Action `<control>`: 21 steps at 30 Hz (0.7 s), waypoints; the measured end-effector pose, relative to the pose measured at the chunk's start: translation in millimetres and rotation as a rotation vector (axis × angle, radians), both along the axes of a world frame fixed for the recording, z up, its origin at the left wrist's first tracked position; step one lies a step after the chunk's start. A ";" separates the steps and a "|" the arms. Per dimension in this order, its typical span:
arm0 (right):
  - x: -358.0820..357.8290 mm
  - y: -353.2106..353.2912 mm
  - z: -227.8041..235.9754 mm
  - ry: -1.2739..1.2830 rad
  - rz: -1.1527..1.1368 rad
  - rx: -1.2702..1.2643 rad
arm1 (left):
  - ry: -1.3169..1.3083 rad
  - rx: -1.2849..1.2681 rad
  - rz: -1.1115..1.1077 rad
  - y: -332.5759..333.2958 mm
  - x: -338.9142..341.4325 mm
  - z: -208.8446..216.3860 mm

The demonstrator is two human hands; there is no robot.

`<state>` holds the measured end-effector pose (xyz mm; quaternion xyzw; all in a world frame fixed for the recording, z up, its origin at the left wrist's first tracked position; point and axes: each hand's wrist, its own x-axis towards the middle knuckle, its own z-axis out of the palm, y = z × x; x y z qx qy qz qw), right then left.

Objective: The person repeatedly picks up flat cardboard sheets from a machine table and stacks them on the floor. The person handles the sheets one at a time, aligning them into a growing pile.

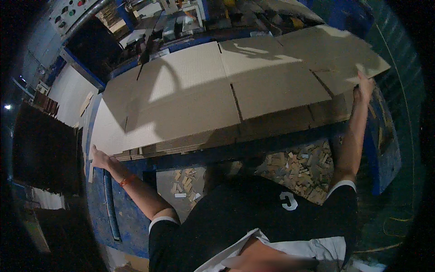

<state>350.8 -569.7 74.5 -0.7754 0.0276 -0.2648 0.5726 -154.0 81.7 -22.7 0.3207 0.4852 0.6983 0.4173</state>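
Note:
A long, flat cardboard box blank [188, 102] with slots cut along its edges stretches across in front of me. It lies over a stack of similar cardboard sheets [283, 124], whose edges show along the near side. My left hand [102, 159] grips the blank's near left corner, thumb on top and the other fingers mostly hidden under it. At the far right end, my right hand [364, 88] is closed round the near edge of the blank, with the thumb over its upper face. Both arms are spread wide.
Under the stack is a blue metal machine table [131, 213]. Machine parts [181, 27] stand beyond the cardboard, with a button panel [68, 16] at upper left. Cardboard scraps [299, 172] litter the floor below. Dark stacks [43, 140] stand at left; a green wall [403, 149] rises at right.

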 end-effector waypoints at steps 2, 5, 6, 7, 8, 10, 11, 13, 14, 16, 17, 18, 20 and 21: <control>-22.9 7.5 9.5 -0.182 0.212 0.179 | 0.024 0.029 -0.026 17.8 -16.7 -8.1; -78.7 12.7 13.2 -0.418 0.294 0.010 | -0.124 0.073 -0.415 44.9 -39.7 -26.8; -99.2 15.6 7.1 -0.318 0.189 -0.048 | -0.125 0.078 -0.512 52.5 -45.9 -28.8; -119.9 15.6 1.3 -0.335 0.174 -0.184 | -0.126 0.083 -0.610 56.8 -49.4 -28.5; -138.7 19.0 -8.5 -0.192 0.113 -0.240 | -0.127 0.089 -0.708 55.5 -50.8 -26.9; -168.9 39.9 -38.8 -0.152 0.333 -0.326 | -0.125 0.094 -0.863 39.4 -44.1 -15.7; -180.5 51.4 -52.6 -0.288 0.692 -0.269 | -0.016 0.102 -0.624 21.5 -33.4 -10.9; -198.6 72.4 -73.9 -0.641 0.827 -0.972 | 0.638 0.511 -0.609 -32.7 -15.3 3.6; -203.5 83.1 -82.3 -0.623 0.895 -1.071 | 0.188 0.348 -0.786 -64.8 0.1 4.6; -208.2 96.4 -90.5 -0.610 0.986 -1.179 | 0.654 0.503 -0.898 -124.5 34.9 0.5; -209.3 101.0 -92.6 -0.596 1.004 -1.209 | 0.749 0.593 -0.984 -147.6 47.9 -0.1; -208.9 103.1 -93.0 -0.585 1.023 -1.241 | 0.893 0.649 -1.069 -173.1 61.6 -4.4; -206.7 103.7 -93.0 -0.615 1.033 -1.232 | 1.522 1.086 -0.993 -191.8 72.0 4.5; -204.9 103.2 -93.4 -0.597 1.037 -1.235 | 1.497 1.044 -1.017 -197.3 75.6 7.8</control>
